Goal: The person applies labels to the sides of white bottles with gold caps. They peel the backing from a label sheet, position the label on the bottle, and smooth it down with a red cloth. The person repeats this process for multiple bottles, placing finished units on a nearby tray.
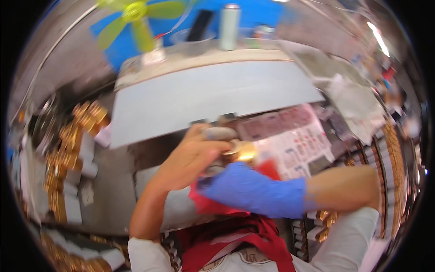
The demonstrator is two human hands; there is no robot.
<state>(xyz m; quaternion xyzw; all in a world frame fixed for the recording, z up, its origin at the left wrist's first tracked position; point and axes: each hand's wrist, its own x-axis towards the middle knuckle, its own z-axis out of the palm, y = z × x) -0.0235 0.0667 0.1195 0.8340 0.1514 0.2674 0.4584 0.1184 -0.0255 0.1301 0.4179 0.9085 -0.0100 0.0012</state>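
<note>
My left hand is bare, with a pale grey wrap on one finger. Its fingers close round a shiny brass-coloured round part, whose end shows past the thumb. My right hand, in a blue glove, crosses in front of me just below the part. Blur and the glove's angle hide its fingertips, so its grip is unclear. A blurred red piece shows beside the glove, and red cloth lies beneath it. Printed pink-and-white sheets lie right of the brass part.
A pale grey board spans the bench behind my hands. Rows of brass parts stand at left and right. A yellow-green fan, a tub holding a dark phone-like object and a pale green bottle stand at the back.
</note>
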